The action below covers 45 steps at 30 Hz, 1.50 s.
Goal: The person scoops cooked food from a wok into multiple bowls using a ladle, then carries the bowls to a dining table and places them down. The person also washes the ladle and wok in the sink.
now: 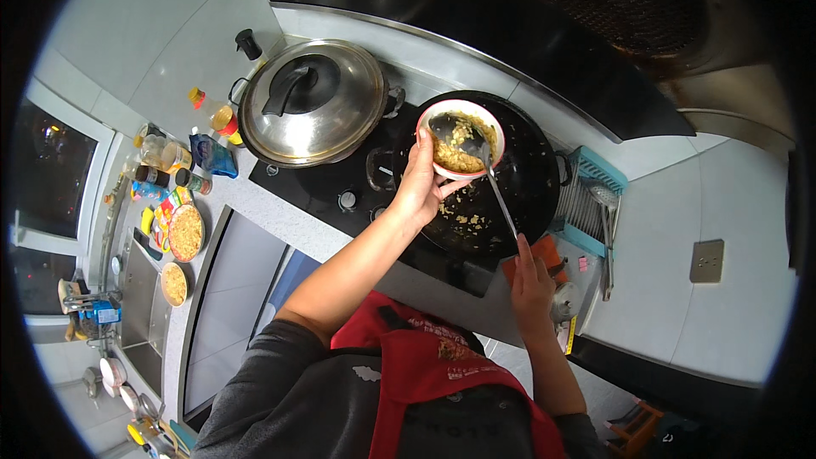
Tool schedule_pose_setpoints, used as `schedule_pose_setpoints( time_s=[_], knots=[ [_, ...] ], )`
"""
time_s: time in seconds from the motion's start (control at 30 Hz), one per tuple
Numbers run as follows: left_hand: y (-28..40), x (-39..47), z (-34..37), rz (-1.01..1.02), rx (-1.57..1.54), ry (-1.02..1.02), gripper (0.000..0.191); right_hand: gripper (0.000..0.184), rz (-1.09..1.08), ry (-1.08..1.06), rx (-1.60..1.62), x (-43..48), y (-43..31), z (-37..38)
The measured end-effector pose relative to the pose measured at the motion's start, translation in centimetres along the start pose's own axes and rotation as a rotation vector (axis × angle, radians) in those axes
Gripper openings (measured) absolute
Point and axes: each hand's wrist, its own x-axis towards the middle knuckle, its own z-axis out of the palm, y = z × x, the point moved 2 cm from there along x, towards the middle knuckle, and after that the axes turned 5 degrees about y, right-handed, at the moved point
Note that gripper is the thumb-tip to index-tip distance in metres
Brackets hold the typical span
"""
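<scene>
A white bowl with a red rim (460, 174) is held over the wok by my left hand (419, 183), thumb on its rim and fingers beneath. Yellowish fried rice (451, 158) lies inside it. My right hand (533, 284) grips the long handle of a metal ladle (502, 201), whose dark bowl end rests in the bowl against the food. Beneath is a large black wok (519, 204) on the stove, with scattered bits of food (470, 222) stuck to its inside. The bowl hides part of the wok.
A lidded steel pan (344, 121) stands on the left burner. Sauce bottles (220, 116) and jars (194, 181) line the counter, with two filled bowls, one larger (186, 233), one smaller (174, 284), near the sink (135, 306). A blue rack (596, 169) stands right; the range hood (433, 19) overhangs.
</scene>
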Motion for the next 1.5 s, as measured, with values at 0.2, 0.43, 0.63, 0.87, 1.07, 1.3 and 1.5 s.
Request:
schedule_pose_setpoints(
  time_s=[0.2, 0.43, 0.63, 0.87, 1.07, 1.3, 1.5],
  knots=[
    [-0.6, 0.7, 0.7, -0.001, 0.041, -0.04, 0.074, 0.043, 0.013, 0.128, 0.121, -0.3, 1.3, -0.5],
    [-0.4, -2.2, -2.4, 0.043, 0.051, 0.014, 0.07, 0.037, 0.549, 0.023, 0.485, 0.7, 2.5, -2.2],
    [1.1, -8.2, -10.7, 0.163, 0.005, 0.159, 0.07, 0.041, 0.355, -0.208, -0.064, 1.6, 9.8, 4.0],
    [-0.3, -12.4, -16.4, 0.141, -0.03, 0.325, 0.071, 0.051, -0.065, -0.509, -0.116, 0.3, 6.8, 3.2],
    [-4.6, -11.4, -19.3, 0.009, 0.137, 0.347, 0.074, 0.042, 0.054, -0.465, -0.208, 1.2, 9.0, -0.7],
    [-6.3, -9.3, -18.7, -0.049, 0.155, 0.288, 0.074, 0.033, 0.524, -0.456, 0.376, -2.1, 6.3, 1.1],
    [-5.9, -8.6, -19.0, -0.044, 0.149, 0.27, 0.073, 0.036, 1.045, -0.584, 0.803, -1.8, 0.2, -0.8]
  ],
)
